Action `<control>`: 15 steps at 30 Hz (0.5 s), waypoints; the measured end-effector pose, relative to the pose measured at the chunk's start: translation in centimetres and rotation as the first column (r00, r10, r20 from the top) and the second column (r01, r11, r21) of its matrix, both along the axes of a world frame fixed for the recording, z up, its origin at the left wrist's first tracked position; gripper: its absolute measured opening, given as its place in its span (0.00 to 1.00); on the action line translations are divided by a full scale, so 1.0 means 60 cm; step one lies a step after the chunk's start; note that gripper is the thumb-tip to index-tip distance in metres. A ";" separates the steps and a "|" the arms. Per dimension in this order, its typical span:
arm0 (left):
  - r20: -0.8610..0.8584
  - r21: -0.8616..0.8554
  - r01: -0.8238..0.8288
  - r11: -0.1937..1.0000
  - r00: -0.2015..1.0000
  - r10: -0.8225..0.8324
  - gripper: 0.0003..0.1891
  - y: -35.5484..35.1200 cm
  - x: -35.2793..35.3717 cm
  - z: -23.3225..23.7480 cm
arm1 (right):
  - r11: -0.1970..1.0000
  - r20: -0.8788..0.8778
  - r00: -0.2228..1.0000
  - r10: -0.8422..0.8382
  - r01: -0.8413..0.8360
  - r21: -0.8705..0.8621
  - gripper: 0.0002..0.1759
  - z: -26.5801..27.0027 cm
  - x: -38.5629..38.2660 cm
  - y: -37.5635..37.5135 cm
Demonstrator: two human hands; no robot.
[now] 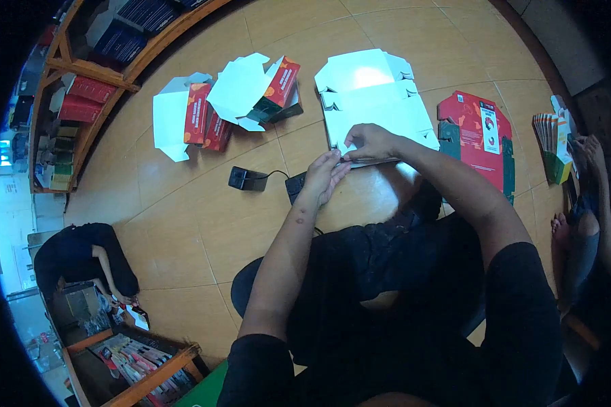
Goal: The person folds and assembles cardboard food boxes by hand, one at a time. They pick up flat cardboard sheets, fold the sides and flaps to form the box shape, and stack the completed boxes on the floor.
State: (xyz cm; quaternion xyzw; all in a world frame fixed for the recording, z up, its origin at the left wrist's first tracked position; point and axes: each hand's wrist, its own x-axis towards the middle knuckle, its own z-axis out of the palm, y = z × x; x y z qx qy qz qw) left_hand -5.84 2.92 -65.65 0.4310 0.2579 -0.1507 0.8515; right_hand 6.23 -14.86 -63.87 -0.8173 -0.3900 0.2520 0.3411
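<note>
A: Risks first. Where's the weak spot?

B: At the near left corner of the flat white cardboard box blanks with notched edges (380, 112), stacked on the tan tiled floor (176, 203). A hard push on that small corner could crease the board or tear a tab. I judge the stack might skew too, since neither hand braces its far side.

A: Anything beside it?

B: Black boxy device (294, 186), close by the left hand (326, 178). A thin black cable (279, 172) runs from it towards a second black block (247, 178). A low sweep of the wrist could snag it. On the right, a flattened red-and-green printed carton (478, 139) lies just beside the stack; a drifting blank could ride over its edge.

A: Pose?

B: Left forearm reaches up and inward, hand turned partly palm-up at the corner, fingers extended and close together. Right hand (373, 141) comes across from the right, wrist bent, knuckles high, thumb and forefinger drawn together, pointing down at the same corner. Both sets of fingertips nearly meet there. From up here they hide the contact, so I can't tell whether either hand pinches board or merely presses it.
</note>
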 end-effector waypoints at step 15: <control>-0.063 0.070 -0.031 0.997 0.997 0.035 0.18 -0.006 -0.006 -0.020 | 0.990 0.120 0.983 -0.139 0.139 0.005 0.20 -0.021 -0.009 0.004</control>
